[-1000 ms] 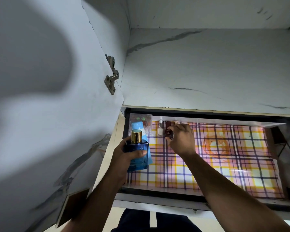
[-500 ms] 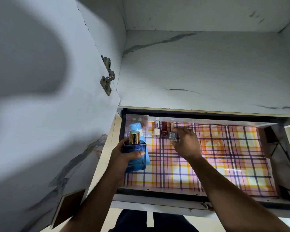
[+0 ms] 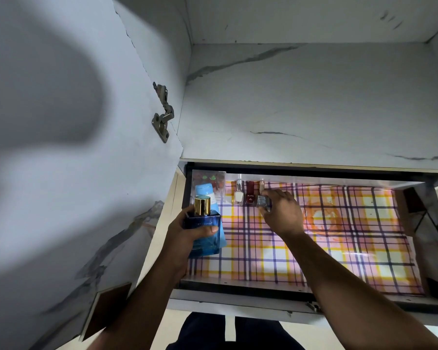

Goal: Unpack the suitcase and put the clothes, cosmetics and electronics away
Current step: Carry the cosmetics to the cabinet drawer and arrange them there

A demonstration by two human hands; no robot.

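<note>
Head view looks down into an open drawer [image 3: 238, 289] lined with plaid paper [image 3: 326, 248]. My left hand [image 3: 185, 236] grips a blue perfume bottle [image 3: 204, 231] with a gold cap, held over the drawer's left end, a light blue tube [image 3: 205, 192] just behind it. My right hand [image 3: 282, 213] pinches a small clear nail polish bottle [image 3: 262, 201] at the back wall, just beside a dark red bottle [image 3: 250, 197] and a white bottle [image 3: 238, 195].
</note>
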